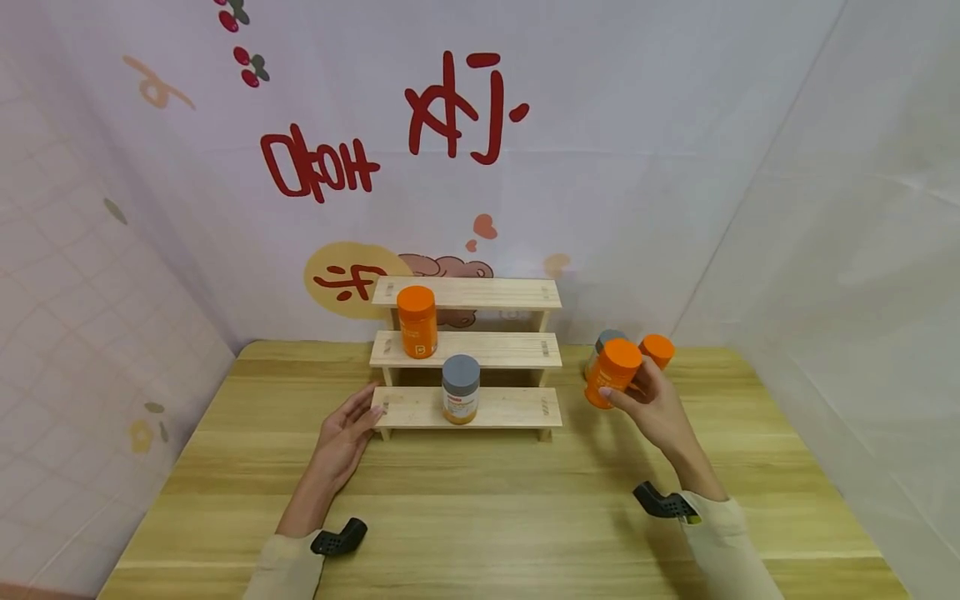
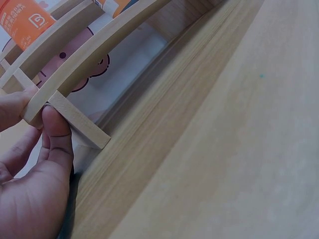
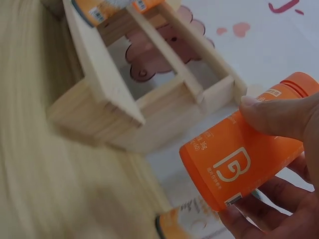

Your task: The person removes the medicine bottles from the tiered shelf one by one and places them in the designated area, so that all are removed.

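My right hand (image 1: 663,414) grips an orange bottle (image 1: 609,382) with an orange lid, to the right of a three-step wooden display rack (image 1: 517,404). The right wrist view shows this bottle (image 3: 224,164) tilted, thumb on one side and fingers on the other. At the rack's left end, my left hand (image 1: 341,442) pinches the lowest step; in the left wrist view the thumb lies over the board end and a finger (image 2: 57,129) is beneath it. An orange bottle (image 1: 417,329) stands on the middle step, a grey-lidded bottle (image 1: 461,396) on the lowest.
Behind the held bottle stand another grey-lidded bottle (image 1: 596,357), partly hidden, and another orange-lidded bottle (image 1: 657,348). The rack stands on a wood-grain table (image 1: 480,508), near a printed cloth backdrop (image 1: 622,192) that also closes off both sides.
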The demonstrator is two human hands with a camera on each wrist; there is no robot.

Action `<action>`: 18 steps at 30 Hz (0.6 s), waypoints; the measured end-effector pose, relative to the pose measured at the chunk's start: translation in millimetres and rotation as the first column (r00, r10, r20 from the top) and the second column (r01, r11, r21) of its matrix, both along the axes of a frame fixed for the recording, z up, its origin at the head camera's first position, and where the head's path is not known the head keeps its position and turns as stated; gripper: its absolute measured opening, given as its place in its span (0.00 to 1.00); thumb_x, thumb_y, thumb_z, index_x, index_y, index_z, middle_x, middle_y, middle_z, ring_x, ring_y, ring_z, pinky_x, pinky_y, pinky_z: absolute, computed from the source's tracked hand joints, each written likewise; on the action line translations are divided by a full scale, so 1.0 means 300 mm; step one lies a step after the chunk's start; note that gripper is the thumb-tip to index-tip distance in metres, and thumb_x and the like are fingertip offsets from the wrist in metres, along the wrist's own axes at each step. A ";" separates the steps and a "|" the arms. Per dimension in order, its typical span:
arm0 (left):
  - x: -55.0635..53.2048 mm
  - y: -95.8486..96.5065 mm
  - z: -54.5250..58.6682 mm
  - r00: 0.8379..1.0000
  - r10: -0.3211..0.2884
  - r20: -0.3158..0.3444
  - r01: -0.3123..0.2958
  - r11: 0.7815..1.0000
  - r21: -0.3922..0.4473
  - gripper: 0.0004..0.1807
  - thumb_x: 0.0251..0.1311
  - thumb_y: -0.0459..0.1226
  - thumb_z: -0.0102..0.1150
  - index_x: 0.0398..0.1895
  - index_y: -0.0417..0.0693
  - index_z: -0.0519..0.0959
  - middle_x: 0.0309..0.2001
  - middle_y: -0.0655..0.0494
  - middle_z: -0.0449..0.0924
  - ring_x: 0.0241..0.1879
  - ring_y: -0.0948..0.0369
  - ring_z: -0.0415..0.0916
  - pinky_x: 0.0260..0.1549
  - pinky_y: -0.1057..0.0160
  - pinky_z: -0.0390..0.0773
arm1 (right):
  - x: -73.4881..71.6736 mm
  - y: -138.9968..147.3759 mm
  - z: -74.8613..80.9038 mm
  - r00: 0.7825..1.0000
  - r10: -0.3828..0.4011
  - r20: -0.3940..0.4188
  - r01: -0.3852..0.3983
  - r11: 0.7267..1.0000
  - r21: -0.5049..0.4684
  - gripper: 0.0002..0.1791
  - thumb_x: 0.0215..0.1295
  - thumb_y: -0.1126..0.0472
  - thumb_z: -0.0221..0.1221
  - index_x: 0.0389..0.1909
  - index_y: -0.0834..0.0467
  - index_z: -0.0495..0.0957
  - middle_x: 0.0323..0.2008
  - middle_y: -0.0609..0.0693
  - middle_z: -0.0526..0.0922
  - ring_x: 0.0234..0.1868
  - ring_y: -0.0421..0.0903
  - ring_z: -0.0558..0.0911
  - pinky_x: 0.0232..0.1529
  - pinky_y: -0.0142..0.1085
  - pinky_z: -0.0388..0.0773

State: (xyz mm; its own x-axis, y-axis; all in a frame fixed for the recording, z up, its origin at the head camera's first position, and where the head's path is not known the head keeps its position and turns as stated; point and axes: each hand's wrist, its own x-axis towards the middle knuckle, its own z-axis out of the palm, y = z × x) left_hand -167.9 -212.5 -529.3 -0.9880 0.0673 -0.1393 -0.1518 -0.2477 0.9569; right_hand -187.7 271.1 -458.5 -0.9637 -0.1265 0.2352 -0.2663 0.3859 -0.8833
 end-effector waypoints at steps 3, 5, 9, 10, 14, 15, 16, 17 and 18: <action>0.006 -0.001 -0.005 1.000 -0.002 0.000 0.002 1.000 -0.010 0.37 0.75 0.37 0.58 0.82 0.45 0.55 0.70 0.55 0.61 0.56 0.71 0.72 0.47 0.73 0.76 | 0.003 0.017 -0.032 0.999 -0.013 0.033 0.013 1.000 0.015 0.35 0.68 0.60 0.68 0.73 0.55 0.65 0.67 0.60 0.74 0.59 0.28 0.76 0.58 0.21 0.74; 0.010 -0.003 -0.007 1.000 -0.001 0.006 0.001 1.000 -0.017 0.37 0.75 0.37 0.58 0.82 0.46 0.55 0.70 0.55 0.61 0.56 0.71 0.73 0.47 0.74 0.75 | 0.004 0.025 -0.054 0.998 -0.021 0.063 0.019 0.999 0.034 0.37 0.68 0.59 0.68 0.74 0.56 0.64 0.68 0.61 0.74 0.60 0.30 0.76 0.58 0.22 0.74; 0.009 -0.003 -0.007 1.000 -0.001 0.010 0.001 1.000 -0.013 0.37 0.75 0.36 0.58 0.82 0.46 0.55 0.72 0.55 0.59 0.56 0.71 0.72 0.47 0.74 0.75 | 0.003 0.043 -0.087 0.993 -0.047 0.109 0.039 0.997 0.073 0.39 0.68 0.58 0.69 0.75 0.55 0.62 0.69 0.61 0.73 0.62 0.36 0.75 0.59 0.23 0.74; 0.007 -0.002 -0.004 1.000 0.000 0.006 0.000 1.000 -0.008 0.37 0.75 0.36 0.57 0.82 0.45 0.55 0.71 0.54 0.59 0.56 0.71 0.72 0.47 0.74 0.75 | 0.002 0.048 -0.090 0.992 -0.052 0.115 0.043 0.996 0.077 0.39 0.68 0.58 0.69 0.75 0.55 0.62 0.69 0.61 0.73 0.62 0.37 0.75 0.59 0.23 0.74; -0.006 0.004 0.005 1.000 0.004 0.000 -0.004 1.000 0.012 0.37 0.74 0.34 0.57 0.82 0.45 0.55 0.68 0.54 0.62 0.55 0.70 0.72 0.47 0.74 0.76 | -0.009 0.065 -0.101 0.991 -0.055 0.120 0.050 0.998 0.046 0.38 0.67 0.60 0.69 0.75 0.57 0.62 0.67 0.63 0.74 0.58 0.29 0.76 0.57 0.21 0.74; -0.008 0.004 0.006 1.000 0.006 0.003 -0.006 1.000 0.012 0.36 0.74 0.34 0.57 0.81 0.45 0.55 0.67 0.55 0.63 0.54 0.69 0.72 0.47 0.73 0.76 | -0.010 0.069 -0.106 0.991 -0.051 0.120 0.047 0.998 0.036 0.38 0.67 0.61 0.69 0.74 0.59 0.63 0.66 0.64 0.75 0.57 0.27 0.76 0.57 0.20 0.74; -0.008 0.004 0.005 1.000 0.007 0.004 -0.007 1.000 0.013 0.36 0.74 0.34 0.57 0.81 0.45 0.55 0.65 0.56 0.64 0.54 0.69 0.73 0.47 0.73 0.76 | -0.011 0.072 -0.112 0.991 -0.049 0.121 0.046 0.998 0.034 0.38 0.67 0.61 0.69 0.74 0.59 0.63 0.66 0.65 0.75 0.56 0.25 0.76 0.56 0.20 0.74; -0.009 0.002 0.003 1.000 0.008 0.004 -0.008 1.000 0.013 0.36 0.74 0.34 0.57 0.81 0.44 0.55 0.65 0.56 0.65 0.54 0.69 0.73 0.47 0.73 0.76 | -0.013 0.074 -0.119 0.992 -0.045 0.120 0.043 0.999 0.026 0.38 0.66 0.62 0.69 0.74 0.60 0.63 0.65 0.66 0.76 0.55 0.25 0.77 0.56 0.19 0.74; -0.009 0.000 0.001 1.000 0.008 0.002 -0.008 1.000 0.013 0.36 0.74 0.34 0.57 0.81 0.44 0.56 0.64 0.57 0.65 0.54 0.69 0.73 0.47 0.73 0.77 | -0.015 0.076 -0.128 0.992 -0.045 0.118 0.042 0.999 0.025 0.37 0.66 0.62 0.69 0.73 0.60 0.64 0.64 0.66 0.76 0.54 0.24 0.77 0.56 0.19 0.74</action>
State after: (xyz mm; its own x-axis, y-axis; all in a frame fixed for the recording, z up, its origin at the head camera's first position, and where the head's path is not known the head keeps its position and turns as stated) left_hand -170.5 -212.4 -529.1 -0.9882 0.0608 -0.1405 -0.1516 -0.2615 0.9532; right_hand -192.1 293.8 -496.9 -0.9892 -0.0881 0.1171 -0.1433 0.4149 -0.8985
